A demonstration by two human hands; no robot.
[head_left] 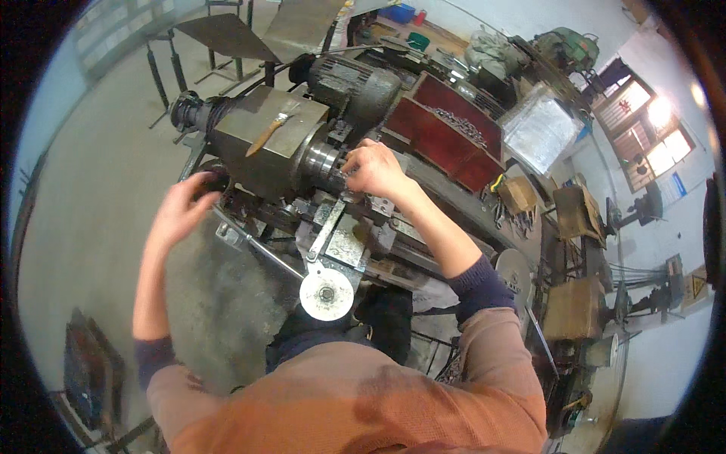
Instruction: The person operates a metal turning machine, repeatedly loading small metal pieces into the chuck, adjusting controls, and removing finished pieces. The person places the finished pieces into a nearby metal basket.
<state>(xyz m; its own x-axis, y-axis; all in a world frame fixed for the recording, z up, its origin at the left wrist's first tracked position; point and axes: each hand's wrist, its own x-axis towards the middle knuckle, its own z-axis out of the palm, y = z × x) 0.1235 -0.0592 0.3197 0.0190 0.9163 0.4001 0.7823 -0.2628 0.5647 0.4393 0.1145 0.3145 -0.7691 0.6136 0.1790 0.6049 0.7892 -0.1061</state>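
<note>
A small metal lathe stands before me, its headstock (261, 132) greasy and grey. My left hand (185, 204) has its thumb and fingers curled round a dark round knob (218, 178) at the headstock's near left side. On the right, my right hand (372, 168) reaches to the end of the shiny round chuck (324, 165), fingers bent and closed together. Whatever those fingertips hold is hidden by the hand. A brush with a wooden handle (264, 141) lies on top of the headstock. Nearer to me, a pale round dial wheel (327, 294) sits at the front of the cross slide (344, 238).
Behind the chuck is a ribbed motor (355, 87). A dark red tray (404, 121) with many small metal parts stands at back right, beside a foil-covered board (543, 129). Hand tools (499, 212) lie on the bench at right. A metal lever (268, 256) slants beneath my left hand.
</note>
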